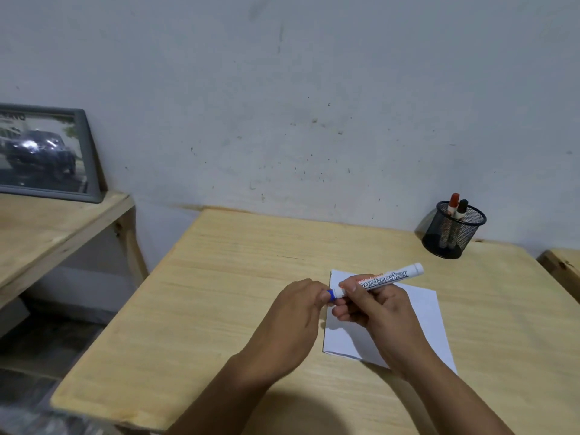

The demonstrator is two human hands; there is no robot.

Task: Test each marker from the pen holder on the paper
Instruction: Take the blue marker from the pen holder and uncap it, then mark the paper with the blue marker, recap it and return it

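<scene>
My right hand (373,306) grips a white board marker (386,279) by its barrel, held level above the white paper (430,318). The fingers of my left hand (298,312) pinch the marker's blue cap (331,295) at its left end. The paper lies on the wooden table, partly hidden under my hands. A black mesh pen holder (452,232) stands at the back right of the table, with a red-capped marker (453,202) and a black-capped marker (462,208) upright in it.
The light wooden table (219,293) meets a grey wall at the back. A lower wooden shelf (47,233) at the left carries a framed car picture (44,152). Another wooden edge (561,265) shows at the far right.
</scene>
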